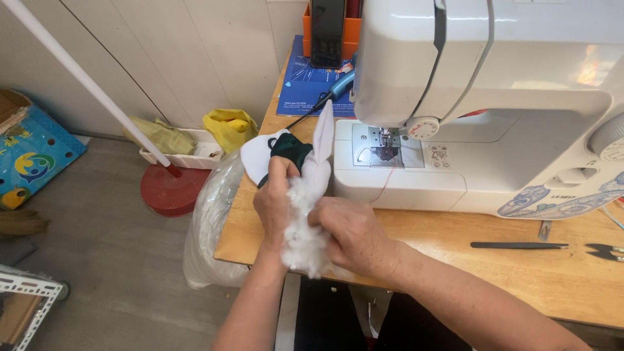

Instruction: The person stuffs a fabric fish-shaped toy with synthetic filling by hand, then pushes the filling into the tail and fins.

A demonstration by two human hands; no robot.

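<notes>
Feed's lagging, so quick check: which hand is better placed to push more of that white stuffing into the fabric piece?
Probably the right hand: its fingers rest on the white stuffing beside the opening. The left hand is clamped around the white and dark green fabric piece, holding it steady.

We see a dark phone screen upright in an orange box, above what may be a blue printed card.
</notes>
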